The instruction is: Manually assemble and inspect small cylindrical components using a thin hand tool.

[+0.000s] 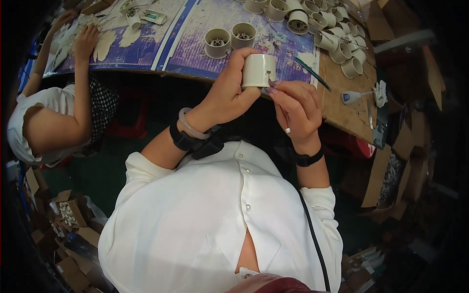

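My left hand [225, 96] is closed around a cream plastic cylinder [256, 69], held sideways just off the table's front edge. A small dark slot shows on the wall of the cylinder. At its lower right rim, the thumb and fingers of my right hand [300, 103] are pinched together. Whatever they grip is too small to make out; it may be a thin wire. Two similar cylinders [217, 43] stand upright on the table beyond my left hand, metal parts visible inside them. Right of the held cylinder lies a slim green tool [312, 74].
Many cream cylinders [337, 41] are heaped at the back right. A small white bottle with a thin nozzle [350, 97] lies near the right table edge. At left, a co-worker's arms [85, 51] rest over the table. Open cardboard boxes [386, 171] stand on both sides.
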The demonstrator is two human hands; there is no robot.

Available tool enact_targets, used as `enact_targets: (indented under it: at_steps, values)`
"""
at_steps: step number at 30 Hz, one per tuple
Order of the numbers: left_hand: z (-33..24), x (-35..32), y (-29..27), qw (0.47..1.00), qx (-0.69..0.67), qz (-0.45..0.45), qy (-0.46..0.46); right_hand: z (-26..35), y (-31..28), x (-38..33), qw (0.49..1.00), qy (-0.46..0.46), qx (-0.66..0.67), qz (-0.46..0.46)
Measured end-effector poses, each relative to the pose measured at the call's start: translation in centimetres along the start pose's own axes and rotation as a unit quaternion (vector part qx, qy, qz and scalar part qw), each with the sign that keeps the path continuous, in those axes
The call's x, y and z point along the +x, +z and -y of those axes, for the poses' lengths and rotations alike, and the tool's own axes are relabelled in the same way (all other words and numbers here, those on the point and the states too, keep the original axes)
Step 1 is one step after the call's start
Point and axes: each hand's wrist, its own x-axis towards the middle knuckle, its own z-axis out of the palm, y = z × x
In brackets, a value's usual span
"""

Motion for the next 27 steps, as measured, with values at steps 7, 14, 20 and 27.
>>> enact_targets:
  at_steps: [7, 14, 20, 27]
  values:
    - [0.7, -0.1, 0.6, 0.987, -0.156, -0.015, -0.017, -0.8, 0.0, -0.5, 0.998, -0.053, -0.017, 0.012]
    - [1.6, 0.5, 0.2, 0.937, -0.31, 0.023, -0.158, -1.1, -0.4, -1.0, 0.995, -0.085, -0.013, 0.052]
    - [2.1, 0.5, -0.1, 0.957, -0.235, 0.045, -0.163, -1.6, -2.5, -0.4, 0.953, 0.159, 0.201, 0.16]
    - [3.9, 2.0, 0.8, 0.958, 0.22, -0.006, 0.184, -8.2, -4.7, -3.8, 0.909, 0.3, -0.187, 0.219]
